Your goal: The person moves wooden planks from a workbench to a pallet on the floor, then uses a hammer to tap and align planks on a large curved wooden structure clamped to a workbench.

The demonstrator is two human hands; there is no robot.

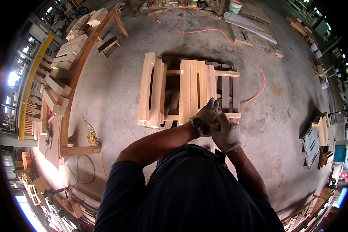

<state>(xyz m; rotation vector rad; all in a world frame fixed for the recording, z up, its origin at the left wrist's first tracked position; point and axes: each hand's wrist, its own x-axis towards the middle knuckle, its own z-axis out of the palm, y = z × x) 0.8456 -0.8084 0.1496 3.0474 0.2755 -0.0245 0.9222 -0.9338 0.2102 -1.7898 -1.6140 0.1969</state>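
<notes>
My gloved left hand (pixel 209 112), with a watch at the wrist, is over the near right end of a row of pale wooden boards (pixel 193 89). Its fingers are bent and close together. My gloved right hand (pixel 227 136) presses against it from the right, fingers closed. Whatever lies between the two hands is hidden. The boards rest side by side across two wooden rails (pixel 231 115). Further left on the same stack stand thicker wooden pieces (pixel 146 89), upright along the edge. Darker pallet slats (pixel 225 89) show underneath.
An orange hose (pixel 264 77) curves over the concrete floor on the right. To the left runs a long wooden bench frame (pixel 81 62) carrying cut timber (pixel 69 52). A yellow cord (pixel 91 135) hangs by its near end. Another pallet (pixel 255 36) lies far right, near a white bucket (pixel 234 7).
</notes>
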